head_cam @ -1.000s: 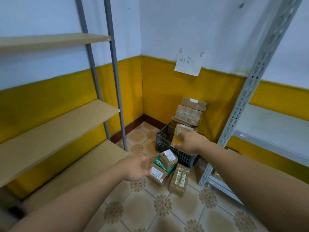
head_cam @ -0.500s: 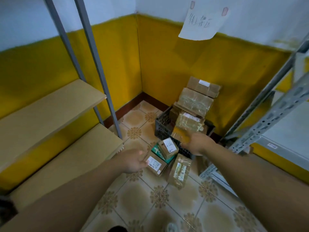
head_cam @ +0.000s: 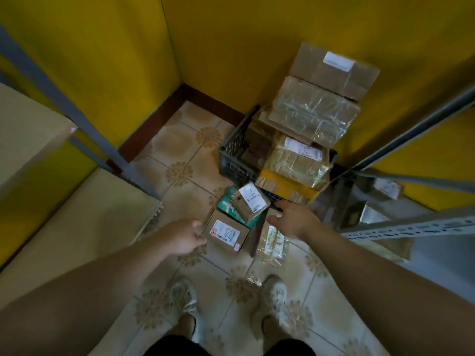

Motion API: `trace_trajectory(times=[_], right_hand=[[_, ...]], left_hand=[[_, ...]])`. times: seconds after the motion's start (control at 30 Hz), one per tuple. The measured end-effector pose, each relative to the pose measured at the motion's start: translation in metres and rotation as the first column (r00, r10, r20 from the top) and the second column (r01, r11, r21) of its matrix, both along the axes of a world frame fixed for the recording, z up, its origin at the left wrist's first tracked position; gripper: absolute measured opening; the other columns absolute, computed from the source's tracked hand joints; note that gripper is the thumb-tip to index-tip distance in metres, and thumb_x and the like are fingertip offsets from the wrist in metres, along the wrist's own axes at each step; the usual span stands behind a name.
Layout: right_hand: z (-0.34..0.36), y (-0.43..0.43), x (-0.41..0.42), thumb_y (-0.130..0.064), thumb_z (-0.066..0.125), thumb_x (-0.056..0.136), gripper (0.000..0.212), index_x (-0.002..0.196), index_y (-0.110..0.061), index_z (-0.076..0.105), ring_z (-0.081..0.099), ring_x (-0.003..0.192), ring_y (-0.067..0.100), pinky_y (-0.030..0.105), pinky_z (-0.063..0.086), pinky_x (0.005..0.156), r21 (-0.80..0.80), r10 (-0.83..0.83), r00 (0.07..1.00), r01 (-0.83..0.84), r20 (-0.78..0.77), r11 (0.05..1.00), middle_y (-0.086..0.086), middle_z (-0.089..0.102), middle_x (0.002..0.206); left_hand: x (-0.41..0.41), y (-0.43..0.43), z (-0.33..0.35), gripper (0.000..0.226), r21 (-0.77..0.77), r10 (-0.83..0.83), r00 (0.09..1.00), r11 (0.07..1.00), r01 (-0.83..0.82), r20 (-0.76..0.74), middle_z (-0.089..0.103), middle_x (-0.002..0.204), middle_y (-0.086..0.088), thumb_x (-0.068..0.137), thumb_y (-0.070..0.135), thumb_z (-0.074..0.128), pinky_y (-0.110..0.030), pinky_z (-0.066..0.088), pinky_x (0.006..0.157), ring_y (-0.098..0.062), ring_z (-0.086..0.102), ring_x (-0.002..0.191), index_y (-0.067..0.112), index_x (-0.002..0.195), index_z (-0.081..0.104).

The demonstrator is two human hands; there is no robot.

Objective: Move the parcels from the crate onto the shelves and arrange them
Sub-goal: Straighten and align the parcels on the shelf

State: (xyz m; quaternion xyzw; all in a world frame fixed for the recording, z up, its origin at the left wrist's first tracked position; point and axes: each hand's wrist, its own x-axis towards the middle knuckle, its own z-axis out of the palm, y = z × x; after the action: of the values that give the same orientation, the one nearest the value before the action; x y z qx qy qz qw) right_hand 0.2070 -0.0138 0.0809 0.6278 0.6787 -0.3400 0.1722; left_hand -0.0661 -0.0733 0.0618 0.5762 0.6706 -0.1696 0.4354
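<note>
Crate (head_cam: pixel 232 160) in the corner on the floor (head_cam: pixel 177 140), parcels piled well above its rim, top box (head_cam: pixel 331 73) against the yellow wall (head_cam: pixel 231 47). More lie on the floor just in front: labelled box (head_cam: pixel 226 233), green box (head_cam: pixel 225 204) with a small parcel (head_cam: pixel 250 201) on it, taped parcel (head_cam: pixel 272 244). Left hand (head_cam: pixel 183 236) at the labelled box's left edge, grip loosely curled, holding nothing; contact unclear. Right hand (head_cam: pixel 293 219) over the taped parcel, grip relaxed, empty. Lower shelf (head_cam: pixel 77 214) to the left.
</note>
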Motion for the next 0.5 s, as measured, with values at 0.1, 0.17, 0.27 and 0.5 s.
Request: trace_trajectory(times=[0.1,0.17,0.27,0.5], right_hand=[[-0.085,0.035,-0.007,-0.052,0.047,0.096,0.061,0.148,-0.022,0.038,0.052,0.124,0.03,0.035,0.046,0.095,-0.035,0.004,1.0,-0.004,0.002,0.999,0.01,0.049,0.144],[-0.15,0.05,-0.009,-0.051,0.047,0.097,0.061,0.149,-0.021,0.036,0.048,0.127,0.03,0.038,0.045,0.098,-0.049,0.046,0.998,-0.045,0.035,0.998,0.011,0.046,0.144],[-0.249,0.061,-0.009,-0.05,0.051,0.096,0.06,0.145,-0.018,0.039,0.044,0.129,0.029,0.037,0.042,0.101,-0.053,0.114,0.992,-0.112,0.049,0.992,0.011,0.047,0.141],[-0.418,0.073,0.008,-0.058,0.036,0.097,0.07,0.153,-0.022,0.016,0.006,0.148,0.035,0.048,0.019,0.116,0.19,0.238,0.951,-0.275,0.195,0.943,0.013,0.008,0.161]], left_hand=[[-0.002,0.023,-0.082,0.064,-0.047,0.041,0.999,0.998,-0.042,-0.012,0.036,0.153,-0.005,0.095,0.044,0.054,-0.03,0.04,0.1,-0.022,0.047,0.13,0.024,0.15,0.03],[-0.003,0.036,-0.145,0.065,-0.077,0.041,0.998,0.996,-0.043,-0.037,0.038,0.152,-0.005,0.094,0.047,0.054,-0.03,0.044,0.097,-0.022,0.052,0.125,0.025,0.15,0.03],[-0.003,0.056,-0.234,0.066,-0.068,0.083,0.993,0.994,-0.089,-0.087,0.043,0.149,-0.007,0.092,0.048,0.055,-0.03,0.046,0.09,-0.024,0.056,0.119,0.024,0.149,0.032],[0.0,0.084,-0.4,0.053,-0.048,0.291,0.95,0.953,-0.298,-0.11,0.067,0.112,-0.014,0.087,0.039,0.064,-0.027,0.045,0.064,-0.026,0.066,0.086,0.012,0.131,0.051]])
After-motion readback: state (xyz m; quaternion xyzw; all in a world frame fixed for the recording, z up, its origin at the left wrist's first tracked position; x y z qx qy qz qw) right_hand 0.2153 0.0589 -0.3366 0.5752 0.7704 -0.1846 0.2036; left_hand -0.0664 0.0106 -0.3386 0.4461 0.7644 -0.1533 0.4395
